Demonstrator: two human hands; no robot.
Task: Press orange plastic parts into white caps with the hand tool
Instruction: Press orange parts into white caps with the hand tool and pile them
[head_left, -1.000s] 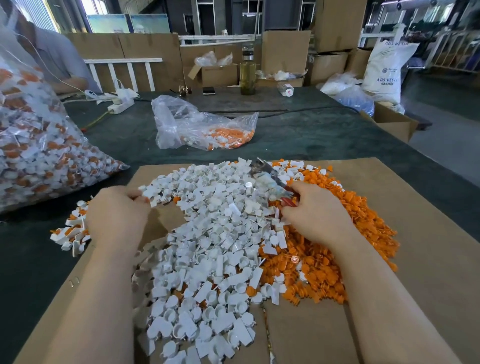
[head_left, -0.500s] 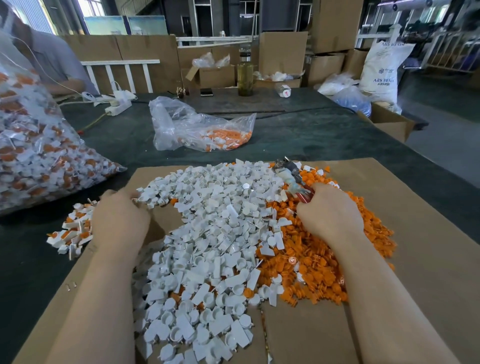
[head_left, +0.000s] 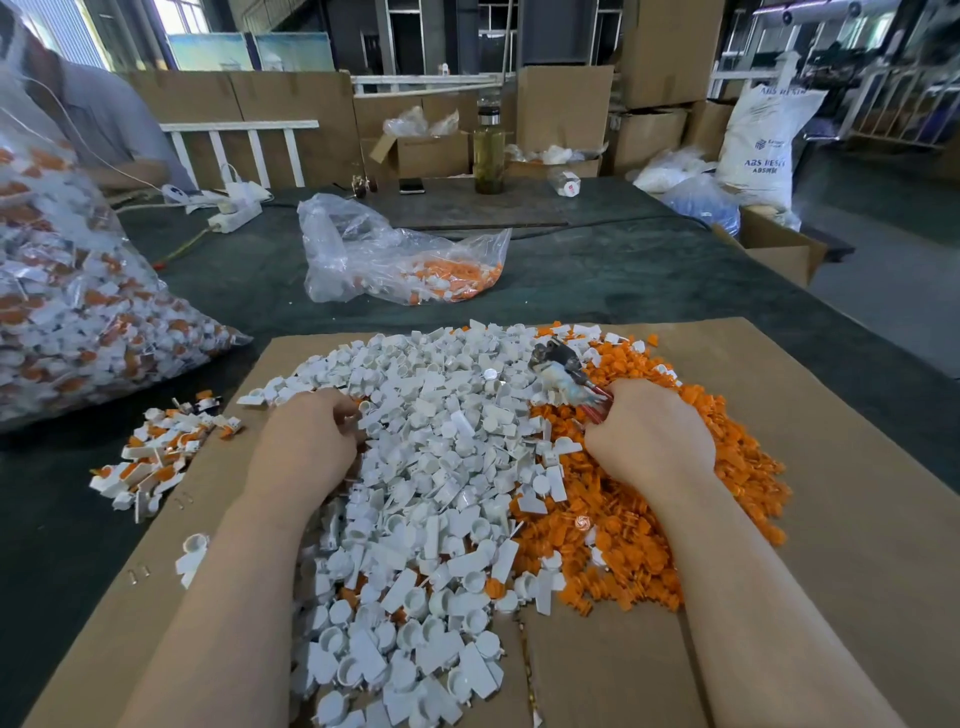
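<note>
Mostly undone: big heaps of white caps (head_left: 415, 467) and orange parts (head_left: 649, 519) remain mid-frame; few assembled pieces (head_left: 156, 457) lie at left. Right hand (head_left: 649, 441) grips the hand tool (head_left: 563, 371); left hand (head_left: 306, 447) curls into caps, its hold unclear.

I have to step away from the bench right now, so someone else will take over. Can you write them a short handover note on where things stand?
Right hand: grips the red handles of the hand tool, head pointing away over the piles.
Left hand: fingers curled into the white caps; what it holds is hidden.
Orange parts: heaped right of the caps, both on the cardboard sheet.
Done: a small pile of assembled pieces at the cardboard's left edge, plus a large full bag behind it.
Left: most of both piles remains loose.
</note>
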